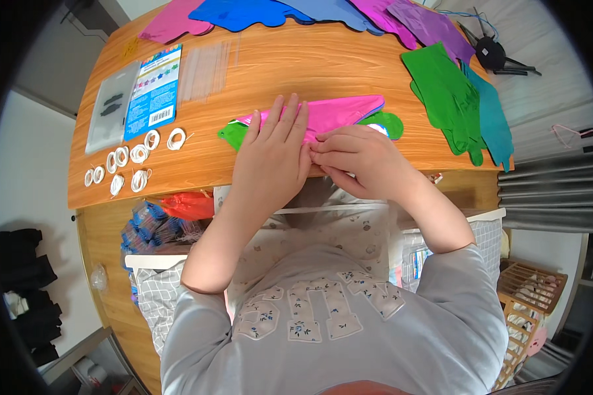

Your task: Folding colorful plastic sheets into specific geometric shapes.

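A flat, folded pink foil balloon (pixel 342 112) lies near the front edge of the wooden table. Beneath it, a green foil piece (pixel 390 123) pokes out on both sides, with a bit of blue and white along the edge. My left hand (pixel 270 155) rests flat over the left part of the pink foil, fingers stretched out and pointing away from me. Beside it on the right, my right hand (pixel 362 158) pinches the near edge of the pink foil between thumb and fingers. The fingertips of both hands almost meet there.
Flat foil pieces in pink, blue (pixel 244 13) and purple (pixel 435 23) line the far edge; green (pixel 445 99) and teal ones lie right. At left are white ribbon rolls (pixel 138 153), a blue card (pixel 153 92), a clear bag (pixel 109 108) and clear straws (pixel 204 71).
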{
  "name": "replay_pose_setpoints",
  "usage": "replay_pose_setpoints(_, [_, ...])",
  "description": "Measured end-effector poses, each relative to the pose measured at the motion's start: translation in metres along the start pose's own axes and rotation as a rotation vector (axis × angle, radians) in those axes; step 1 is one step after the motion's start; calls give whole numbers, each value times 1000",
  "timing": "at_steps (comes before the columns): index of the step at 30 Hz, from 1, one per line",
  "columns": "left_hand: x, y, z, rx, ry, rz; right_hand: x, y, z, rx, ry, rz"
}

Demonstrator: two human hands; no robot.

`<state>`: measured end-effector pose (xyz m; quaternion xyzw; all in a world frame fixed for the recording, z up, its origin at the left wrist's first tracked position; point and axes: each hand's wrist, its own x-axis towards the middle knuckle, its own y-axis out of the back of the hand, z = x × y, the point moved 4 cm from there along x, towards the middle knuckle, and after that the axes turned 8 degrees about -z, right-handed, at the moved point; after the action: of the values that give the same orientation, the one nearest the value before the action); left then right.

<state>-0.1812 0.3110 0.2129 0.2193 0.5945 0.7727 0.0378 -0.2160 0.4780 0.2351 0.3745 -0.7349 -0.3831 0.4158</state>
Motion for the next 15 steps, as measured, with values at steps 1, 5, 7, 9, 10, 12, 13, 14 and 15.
replay_pose_setpoints(1, [0,-2,-1,5,4,-14,0,0,0,13,-1,-1])
replay_pose_setpoints(5, [1,-4,-2,26,7,-30,0,1,1,39,-1,4])
replay_pose_setpoints(7, [1,-3,-1,35,5,-30,0,2,0,44,0,9])
replay_pose_setpoints(9, [0,1,1,122,46,-45,2,3,0,91,-26,6])
replay_pose_setpoints(10, [0,2,1,165,67,-53,3,3,0,115,-38,4])
replay_pose_setpoints(12, [0,2,0,137,64,-38,2,4,0,107,-36,13])
replay_pose_setpoints(13, [0,1,-1,106,60,-25,2,4,-1,100,-37,20])
replay_pose_setpoints(14, [-1,1,-2,75,56,-11,1,5,-1,92,-38,27])
replay_pose_setpoints(15, [-1,1,-3,78,59,-10,1,4,-1,93,-34,27])
